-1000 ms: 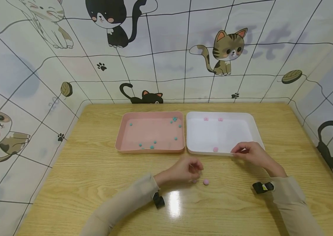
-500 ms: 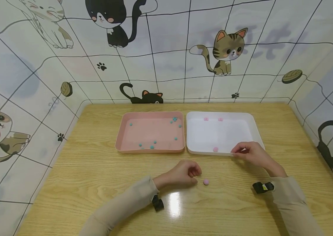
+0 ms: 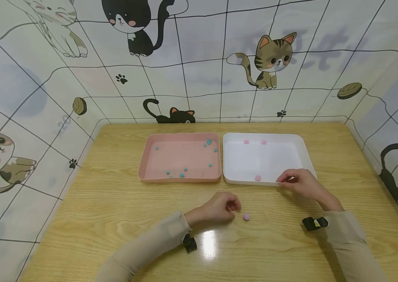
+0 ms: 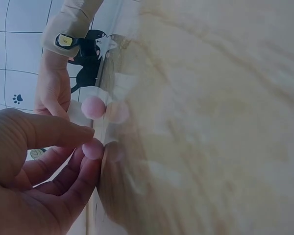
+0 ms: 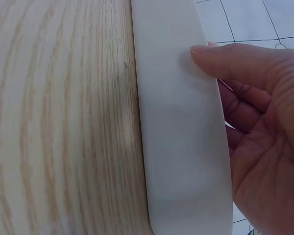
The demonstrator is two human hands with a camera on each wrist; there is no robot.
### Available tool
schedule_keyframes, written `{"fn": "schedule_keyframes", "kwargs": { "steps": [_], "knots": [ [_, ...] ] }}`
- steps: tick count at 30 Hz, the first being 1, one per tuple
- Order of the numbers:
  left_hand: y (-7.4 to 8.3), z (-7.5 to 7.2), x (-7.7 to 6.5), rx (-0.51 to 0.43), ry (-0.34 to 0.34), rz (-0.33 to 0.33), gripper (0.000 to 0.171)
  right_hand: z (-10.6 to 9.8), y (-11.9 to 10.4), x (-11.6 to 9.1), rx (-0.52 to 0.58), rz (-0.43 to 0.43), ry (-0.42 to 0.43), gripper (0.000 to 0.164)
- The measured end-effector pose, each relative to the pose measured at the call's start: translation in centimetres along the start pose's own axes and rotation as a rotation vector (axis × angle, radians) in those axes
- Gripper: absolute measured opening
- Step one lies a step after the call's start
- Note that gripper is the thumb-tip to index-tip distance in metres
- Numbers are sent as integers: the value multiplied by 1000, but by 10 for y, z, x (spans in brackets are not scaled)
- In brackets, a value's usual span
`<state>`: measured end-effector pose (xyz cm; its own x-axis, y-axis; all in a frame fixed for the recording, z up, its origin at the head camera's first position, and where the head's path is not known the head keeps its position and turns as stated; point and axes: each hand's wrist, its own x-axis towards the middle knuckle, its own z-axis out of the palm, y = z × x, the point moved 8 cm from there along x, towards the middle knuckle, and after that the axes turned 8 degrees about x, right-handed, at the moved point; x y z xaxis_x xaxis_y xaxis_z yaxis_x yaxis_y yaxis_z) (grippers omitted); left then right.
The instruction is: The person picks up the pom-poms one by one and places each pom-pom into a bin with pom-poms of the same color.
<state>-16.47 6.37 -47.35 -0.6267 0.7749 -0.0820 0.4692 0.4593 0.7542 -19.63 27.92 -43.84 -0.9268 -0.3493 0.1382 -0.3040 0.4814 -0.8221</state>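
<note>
In the head view my left hand (image 3: 218, 207) is low over the table, in front of the trays. The left wrist view shows its thumb and fingers around a small pink ball (image 4: 92, 149) at the table surface. A second pink ball (image 3: 246, 217) lies on the table just right of that hand. My right hand (image 3: 299, 184) grips the near wall of the white tray (image 3: 269, 156), thumb outside and fingers over the rim (image 5: 186, 122). Inside the white tray are a few pink pieces, two along the back and one (image 3: 258, 178) near the front.
Left of the white tray, right beside it, stands a pink tray (image 3: 170, 156) holding several small teal balls (image 3: 210, 165). Both trays stand toward the back of the wooden table (image 3: 107, 203). A cat-printed cloth (image 3: 202, 78) rises behind and at the sides.
My left hand has lowered slightly and its fingers have closed in on the nearer pink ball, now hidden in the head view. The right hand has stayed on the white tray.
</note>
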Motion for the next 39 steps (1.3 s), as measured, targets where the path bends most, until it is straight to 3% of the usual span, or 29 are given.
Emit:
{"fn": "schedule_keyframes", "kwargs": {
  "steps": [4, 11, 19, 25, 36, 39],
  "knots": [
    [-1, 0, 0, 2, 4, 10, 24, 0, 1, 0, 3, 4, -4, 9],
    [-5, 0, -1, -78, 3, -9, 24, 0, 4, 0, -6, 15, -10, 12],
    [0, -6, 4, -166, 36, 18, 19, 1, 6, 0, -10, 16, -11, 14],
    [10, -16, 12, -224, 66, 70, 17, 1, 4, 0, -3, 20, -15, 13],
    [24, -37, 27, -230, 124, 145, 15, 1, 6, 0, 11, 17, -1, 13],
    [42, -48, 24, -222, 122, 157, 15, 1, 8, 0, 12, 15, 2, 13]
  ]
}}
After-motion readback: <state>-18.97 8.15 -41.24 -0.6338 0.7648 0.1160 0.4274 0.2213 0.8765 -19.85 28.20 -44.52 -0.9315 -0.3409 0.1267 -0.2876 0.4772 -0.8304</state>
